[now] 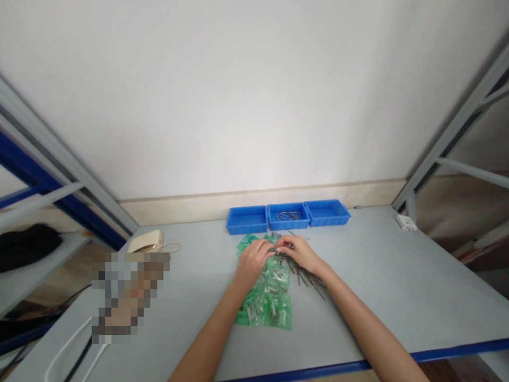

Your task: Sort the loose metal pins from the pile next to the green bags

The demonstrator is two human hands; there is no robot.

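Observation:
My left hand [253,258] and my right hand [300,252] meet fingertip to fingertip over the middle of the table, both with fingers curled in a pinch. They rest on a pile of green plastic bags [267,298] filled with small metal parts. Loose dark screws [308,278] lie scattered under and beside my right hand. What the fingers pinch is too small to name.
Three blue trays stand in a row at the back: left [246,220], middle [288,216] with a few metal parts, right [326,212]. A beige device [146,241] with a cord lies at left. A white box [406,222] sits far right. Shelf frames flank the table [397,276].

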